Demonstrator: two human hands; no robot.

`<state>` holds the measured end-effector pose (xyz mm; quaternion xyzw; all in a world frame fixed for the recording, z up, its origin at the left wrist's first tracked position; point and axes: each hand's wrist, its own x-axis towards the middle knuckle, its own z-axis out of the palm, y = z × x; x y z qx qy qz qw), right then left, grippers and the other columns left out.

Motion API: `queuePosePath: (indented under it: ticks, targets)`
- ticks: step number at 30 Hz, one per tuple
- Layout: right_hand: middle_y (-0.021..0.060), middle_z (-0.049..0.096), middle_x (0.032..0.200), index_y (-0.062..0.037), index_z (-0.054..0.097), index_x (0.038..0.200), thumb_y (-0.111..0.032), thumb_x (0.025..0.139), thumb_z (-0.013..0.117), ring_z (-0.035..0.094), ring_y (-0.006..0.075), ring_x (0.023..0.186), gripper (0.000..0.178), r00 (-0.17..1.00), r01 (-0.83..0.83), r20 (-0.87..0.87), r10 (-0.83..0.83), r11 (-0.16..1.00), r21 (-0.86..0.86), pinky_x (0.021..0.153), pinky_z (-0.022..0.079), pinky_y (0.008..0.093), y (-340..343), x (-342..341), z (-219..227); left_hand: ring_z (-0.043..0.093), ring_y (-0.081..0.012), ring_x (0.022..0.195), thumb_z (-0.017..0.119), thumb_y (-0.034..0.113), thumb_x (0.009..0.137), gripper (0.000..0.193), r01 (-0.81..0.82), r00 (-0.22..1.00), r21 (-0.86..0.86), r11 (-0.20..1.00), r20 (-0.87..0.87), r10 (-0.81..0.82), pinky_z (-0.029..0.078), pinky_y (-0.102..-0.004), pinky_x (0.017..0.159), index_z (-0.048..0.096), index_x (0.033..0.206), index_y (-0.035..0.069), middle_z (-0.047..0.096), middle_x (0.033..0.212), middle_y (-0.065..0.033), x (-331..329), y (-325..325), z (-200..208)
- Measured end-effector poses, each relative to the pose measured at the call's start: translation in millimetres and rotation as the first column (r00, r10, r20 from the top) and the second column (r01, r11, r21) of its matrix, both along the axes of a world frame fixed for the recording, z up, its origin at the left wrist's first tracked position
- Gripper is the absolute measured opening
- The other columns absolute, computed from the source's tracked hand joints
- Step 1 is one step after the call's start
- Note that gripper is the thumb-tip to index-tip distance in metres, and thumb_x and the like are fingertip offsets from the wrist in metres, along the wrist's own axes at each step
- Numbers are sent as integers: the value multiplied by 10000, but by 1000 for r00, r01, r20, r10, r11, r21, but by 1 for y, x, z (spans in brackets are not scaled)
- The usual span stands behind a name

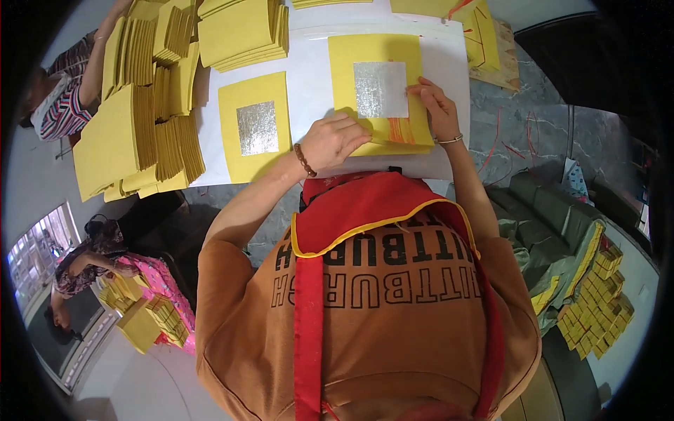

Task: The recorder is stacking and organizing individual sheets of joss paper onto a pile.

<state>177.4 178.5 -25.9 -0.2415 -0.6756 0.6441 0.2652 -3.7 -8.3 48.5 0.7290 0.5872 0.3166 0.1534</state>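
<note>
Before me lies a yellow paper sheet point(342, 67) with a silver foil square point(381, 90) at its middle and orange-red marks near its lower edge. It seems to rest on other yellow sheets, whose layered edges show at the near side. My left hand point(337, 142) is closed, pinching the paper's near left edge. At the right edge, my right hand point(438, 112) touches the sheet with its fingers loosely apart. Left of these is another yellow sheet point(235, 98) bearing its own silver square point(258, 129).
Stacks of folded yellow paper point(116, 140) crowd the white table's point(309, 59) left side; another stack point(239, 35) stands farther back. A co-worker's arm point(98, 63) reaches in at left. A second person point(98, 259) works beside a pink-covered surface. Tied yellow bundles point(597, 309) lie at right.
</note>
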Motion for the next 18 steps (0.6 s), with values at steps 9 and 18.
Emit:
queuePosePath:
  ticks: [9, 18]
  targets:
    - [67, 615, 1042, -26, 638, 965, -164, 912, 484, 402, 216, 1195, 212, 1000, 21, 17, -21, 1000, 3, 984, 331, 326, -1, -2, 4, 580, -243, 583, 580, 162, 811, 163, -127, 903, -377, 917, 338, 264, 460, -315, 549, 633, 862, 16, 610, 693, -114, -5, 3, 3]
    - [62, 620, 1037, -32, 640, 964, -166, 905, 498, 406, 219, 1187, 204, 1000, 20, -2, -20, 999, 32, 985, 325, 327, 0, -2, 2, 433, -28, 564, 588, 111, 810, 126, -105, 790, -540, 835, 465, 400, 364, -208, 502, 631, 822, -7, 546, 636, 16, -8, 6, -2]
